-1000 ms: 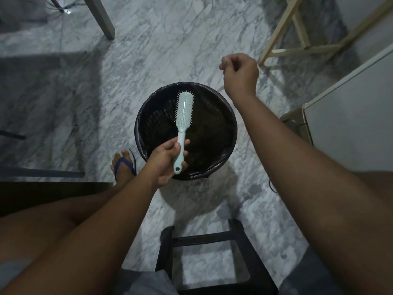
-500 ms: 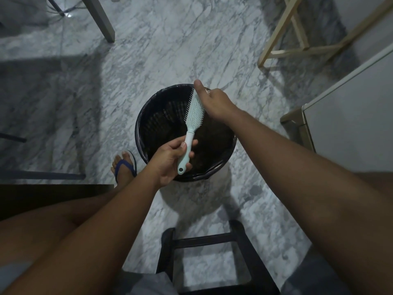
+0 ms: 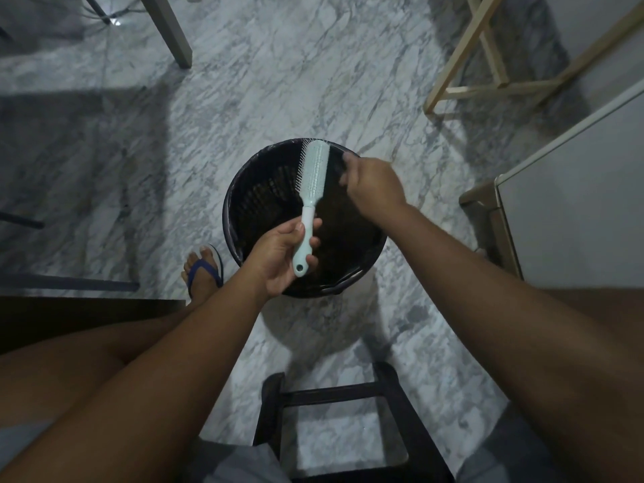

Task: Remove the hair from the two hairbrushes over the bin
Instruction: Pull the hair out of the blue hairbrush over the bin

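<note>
Over the one black bin (image 3: 258, 203), the left hand (image 3: 278, 254) grips the handle of the single pale-green hairbrush (image 3: 314, 172). The blurred right hand (image 3: 373, 183) is just beside the brush head, and I cannot tell its grip.

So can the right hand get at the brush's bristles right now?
Probably yes, though not head-on: the right hand is beside the back of the hairbrush, whose bristles face away. Nothing else blocks a reach round.
</note>
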`<action>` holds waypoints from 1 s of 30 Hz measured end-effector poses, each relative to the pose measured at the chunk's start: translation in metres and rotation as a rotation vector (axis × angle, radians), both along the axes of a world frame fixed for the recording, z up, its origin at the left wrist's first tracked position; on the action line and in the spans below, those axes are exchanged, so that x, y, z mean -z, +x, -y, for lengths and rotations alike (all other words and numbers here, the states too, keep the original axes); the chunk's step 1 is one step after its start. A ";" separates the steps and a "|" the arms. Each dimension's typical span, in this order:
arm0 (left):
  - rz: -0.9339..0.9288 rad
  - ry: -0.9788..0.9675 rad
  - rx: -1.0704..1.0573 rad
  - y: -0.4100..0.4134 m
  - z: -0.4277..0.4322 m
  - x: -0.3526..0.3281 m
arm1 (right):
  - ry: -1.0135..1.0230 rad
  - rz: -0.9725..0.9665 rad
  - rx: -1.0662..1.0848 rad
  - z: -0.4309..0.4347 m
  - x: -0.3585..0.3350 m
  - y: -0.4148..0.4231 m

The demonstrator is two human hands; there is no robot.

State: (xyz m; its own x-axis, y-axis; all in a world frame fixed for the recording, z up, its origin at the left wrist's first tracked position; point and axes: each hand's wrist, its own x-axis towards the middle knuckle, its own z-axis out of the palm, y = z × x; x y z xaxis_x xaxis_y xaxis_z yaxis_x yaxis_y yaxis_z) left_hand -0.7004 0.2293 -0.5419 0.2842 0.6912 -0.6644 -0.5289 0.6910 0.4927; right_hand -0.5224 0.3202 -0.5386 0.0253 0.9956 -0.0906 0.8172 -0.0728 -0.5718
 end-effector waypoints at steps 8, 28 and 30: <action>0.059 -0.081 0.004 0.004 0.002 0.006 | -0.104 -0.279 -0.007 0.013 -0.011 -0.019; 0.058 -0.044 0.029 -0.004 0.000 0.000 | -0.179 -0.149 -0.010 0.013 -0.019 -0.028; 0.024 -0.053 0.005 -0.008 0.001 0.003 | -0.195 -0.161 -0.037 0.011 -0.019 -0.026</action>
State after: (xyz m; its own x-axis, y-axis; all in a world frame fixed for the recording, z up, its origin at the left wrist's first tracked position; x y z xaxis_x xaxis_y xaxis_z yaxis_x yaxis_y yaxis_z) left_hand -0.7079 0.2280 -0.5446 0.3039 0.6538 -0.6930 -0.5363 0.7186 0.4427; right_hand -0.5489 0.3093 -0.5198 -0.0416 0.9588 -0.2811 0.7207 -0.1661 -0.6731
